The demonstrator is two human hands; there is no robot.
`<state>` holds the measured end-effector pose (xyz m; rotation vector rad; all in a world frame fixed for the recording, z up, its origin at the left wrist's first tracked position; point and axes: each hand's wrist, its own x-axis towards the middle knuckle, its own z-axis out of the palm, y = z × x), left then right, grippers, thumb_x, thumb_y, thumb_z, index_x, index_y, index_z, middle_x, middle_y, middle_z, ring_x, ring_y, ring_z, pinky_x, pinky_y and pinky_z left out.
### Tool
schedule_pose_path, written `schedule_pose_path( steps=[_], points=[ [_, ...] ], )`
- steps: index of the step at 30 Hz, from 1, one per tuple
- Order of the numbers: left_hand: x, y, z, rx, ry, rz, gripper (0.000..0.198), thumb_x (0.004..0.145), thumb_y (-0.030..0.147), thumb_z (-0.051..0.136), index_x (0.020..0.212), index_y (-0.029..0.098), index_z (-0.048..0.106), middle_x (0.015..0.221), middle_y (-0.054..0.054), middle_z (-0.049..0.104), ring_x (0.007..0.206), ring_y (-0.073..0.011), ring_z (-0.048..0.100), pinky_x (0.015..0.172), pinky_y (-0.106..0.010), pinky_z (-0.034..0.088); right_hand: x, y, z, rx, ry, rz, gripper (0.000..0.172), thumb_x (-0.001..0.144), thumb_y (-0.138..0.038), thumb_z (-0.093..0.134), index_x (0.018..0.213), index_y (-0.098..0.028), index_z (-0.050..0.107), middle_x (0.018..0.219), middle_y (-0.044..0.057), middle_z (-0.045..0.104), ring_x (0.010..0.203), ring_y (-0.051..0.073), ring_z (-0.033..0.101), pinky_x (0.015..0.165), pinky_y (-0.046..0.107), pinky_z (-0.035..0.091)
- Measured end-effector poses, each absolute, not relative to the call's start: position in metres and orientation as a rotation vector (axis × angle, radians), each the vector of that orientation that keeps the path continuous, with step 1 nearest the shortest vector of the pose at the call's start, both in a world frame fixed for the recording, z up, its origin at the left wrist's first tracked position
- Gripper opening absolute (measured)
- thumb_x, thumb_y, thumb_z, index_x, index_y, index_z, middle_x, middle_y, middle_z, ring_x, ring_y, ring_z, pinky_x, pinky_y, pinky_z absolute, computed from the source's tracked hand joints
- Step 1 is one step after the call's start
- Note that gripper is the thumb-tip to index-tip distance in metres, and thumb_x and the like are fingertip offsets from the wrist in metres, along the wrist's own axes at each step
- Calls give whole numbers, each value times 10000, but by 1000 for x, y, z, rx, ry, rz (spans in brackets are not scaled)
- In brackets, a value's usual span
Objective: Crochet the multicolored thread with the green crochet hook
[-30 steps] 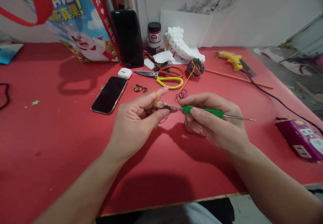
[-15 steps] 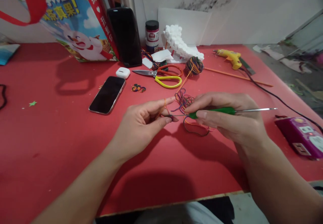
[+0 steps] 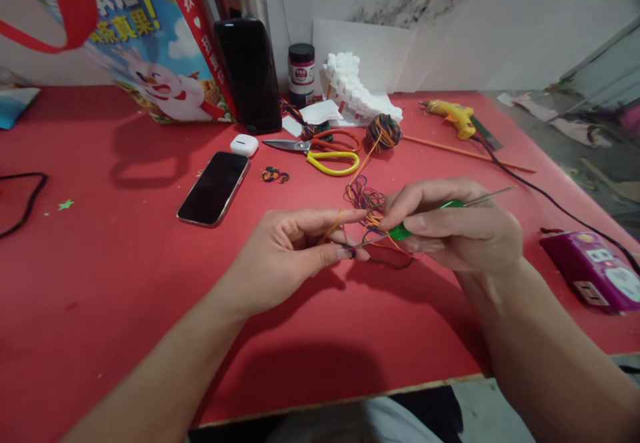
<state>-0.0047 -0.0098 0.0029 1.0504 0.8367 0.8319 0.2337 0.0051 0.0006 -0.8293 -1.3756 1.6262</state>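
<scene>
My right hand (image 3: pixel 457 230) pinches the green handle of a crochet hook (image 3: pixel 400 232), a metal shaft sticking out at each end. The left shaft reaches to the fingertips of my left hand (image 3: pixel 300 243), where thumb and fingers pinch a small dark bit of yarn (image 3: pixel 353 250). An orange strand of yarn (image 3: pixel 341 216) loops over the extended index finger of that hand. Between and behind the hands lies a loose tangle of multicoloured yarn (image 3: pixel 363 194), with one strand leading back to a yarn ball (image 3: pixel 383 132). The exact stitch at the hook tip is too small to make out.
Scissors (image 3: pixel 333 153), a small crocheted piece (image 3: pixel 275 174), a phone (image 3: pixel 214 188) and a white earbud case (image 3: pixel 245 144) lie beyond my left hand. Rightward are a yellow glue gun (image 3: pixel 453 118), its black cord and a purple box (image 3: pixel 595 270). A bag (image 3: pixel 165 50) stands behind.
My left hand has shifted slightly right and down. The crochet hook has tilted, its right end rising and its left end dropping toward the left fingertips.
</scene>
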Motion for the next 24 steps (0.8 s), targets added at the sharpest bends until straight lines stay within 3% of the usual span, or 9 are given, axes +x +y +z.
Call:
schedule_pose_path(
  steps=[4, 9, 12, 20, 24],
  points=[
    [-4, -10, 2, 1018, 815, 842, 300, 801, 66, 830, 1007, 277, 884, 796, -30, 827, 722, -161, 768, 614, -226, 589, 229, 4, -4, -740, -1290, 1740, 61, 842, -209, 815, 868, -169, 854, 564, -7, 606, 385, 44, 367, 337, 190, 201],
    [-1, -10, -3, 979, 883, 1040, 356, 756, 162, 910, 1082, 297, 874, 767, -13, 798, 594, -95, 637, 567, -213, 513, 203, -7, -13, -644, -1042, 1685, 104, 871, -227, 766, 956, -178, 800, 598, -14, 671, 376, 64, 418, 377, 216, 383],
    [4, -10, -4, 871, 883, 1168, 322, 731, 162, 923, 1017, 305, 882, 770, 3, 789, 575, -70, 571, 527, -192, 469, 189, -11, -19, -634, -964, 1593, 126, 892, -236, 743, 1001, -198, 793, 699, -7, 718, 406, 63, 449, 393, 212, 424],
    [7, -11, -8, 877, 860, 1261, 330, 748, 123, 897, 1036, 283, 877, 762, 17, 763, 564, -58, 556, 548, -185, 499, 180, -11, -19, -689, -810, 1625, 107, 864, -209, 758, 946, -190, 824, 683, -15, 701, 435, 48, 468, 415, 187, 443],
    [6, -11, -8, 945, 860, 1268, 204, 842, 185, 844, 1021, 276, 881, 752, 8, 764, 559, -56, 556, 572, -187, 515, 178, -12, -16, -711, -768, 1645, 111, 832, -189, 773, 923, -184, 837, 663, -9, 714, 430, 49, 493, 415, 189, 439]
  ],
)
